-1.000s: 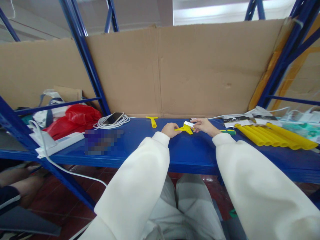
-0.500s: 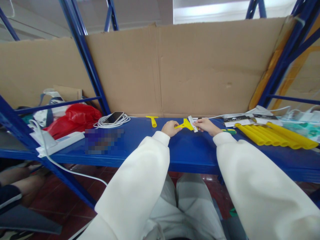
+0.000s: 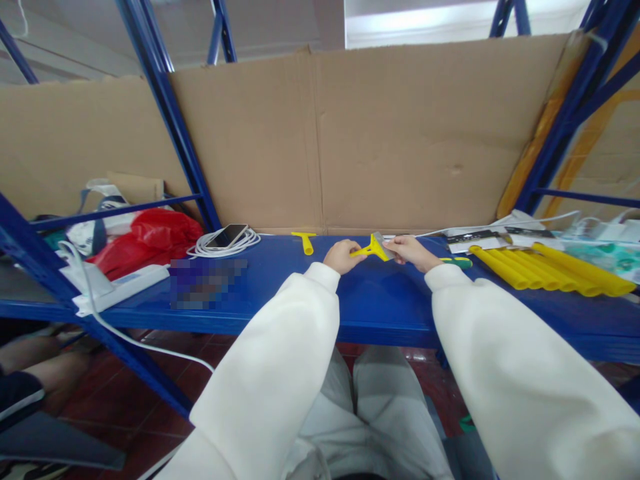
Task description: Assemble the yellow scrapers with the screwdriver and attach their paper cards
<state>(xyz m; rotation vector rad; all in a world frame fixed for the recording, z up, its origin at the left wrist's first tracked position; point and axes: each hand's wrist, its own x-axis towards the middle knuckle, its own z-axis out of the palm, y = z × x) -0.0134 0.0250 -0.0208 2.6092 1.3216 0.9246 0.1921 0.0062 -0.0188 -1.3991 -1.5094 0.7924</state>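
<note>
My left hand [image 3: 341,257] is closed on the narrow stem of a yellow scraper head [image 3: 373,249], held just above the blue shelf. At its wide end sits a thin grey metal blade [image 3: 384,245]. The fingers of my right hand [image 3: 414,253] pinch the blade's right side against that end. How the blade is seated cannot be made out. Left of my hands, a second yellow T-shaped scraper head [image 3: 307,244] rests on the shelf. Beside my right wrist lies a green and yellow handle [image 3: 459,263], partly hidden by the sleeve.
Several yellow tubes [image 3: 545,272] lie in a row at the right, with packaged items [image 3: 475,241] behind them. Leftward are a phone [image 3: 229,235] on a coiled white cable [image 3: 203,249], a white power strip [image 3: 125,283] and a red bag [image 3: 155,237]. Cardboard [image 3: 400,140] walls the back.
The blade has turned from a pale strip angled at the head's end to a grey face lying against it. My right hand has shifted slightly left; my left hand keeps its hold.
</note>
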